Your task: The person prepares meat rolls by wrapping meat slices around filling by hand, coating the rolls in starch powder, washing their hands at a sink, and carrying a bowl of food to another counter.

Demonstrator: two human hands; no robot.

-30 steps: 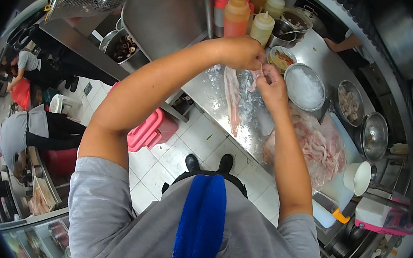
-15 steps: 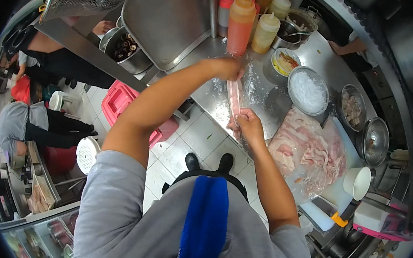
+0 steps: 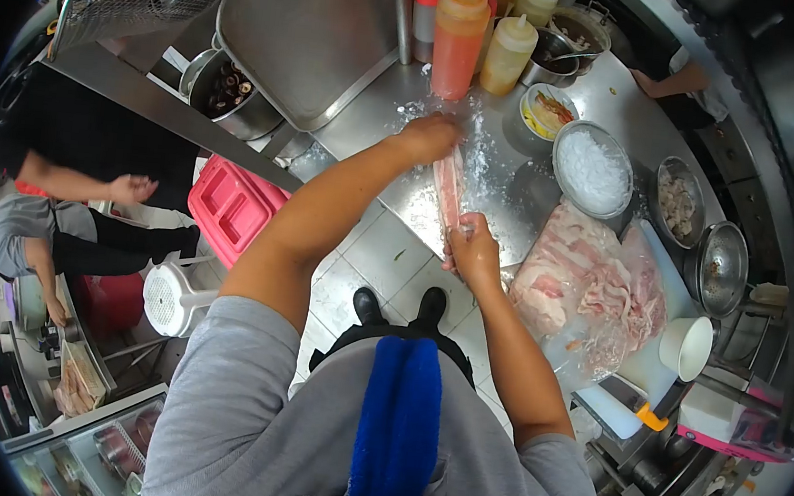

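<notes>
A long pale pink strip of meat (image 3: 448,188) lies on the steel counter between my hands, amid white powder. My left hand (image 3: 429,139) is closed on its far end, below the squeeze bottles. At the near end, by the counter edge, my right hand (image 3: 474,248) pinches the strip between thumb and fingers. To the right of my right hand is a pile of sliced meat (image 3: 571,274) on plastic. A metal bowl of white powder (image 3: 593,169) stands beyond that pile.
Squeeze bottles (image 3: 459,44) stand at the counter's far side. A small bowl of food (image 3: 549,112), a bowl of meat pieces (image 3: 677,203) and a white cup (image 3: 686,348) are at right. A pink bin (image 3: 233,208) is at left. Other people stand at left and far right.
The hands, earlier together at the top, are now apart along the strip, which has been stretched between them. A co-worker's arm has come into view at left.
</notes>
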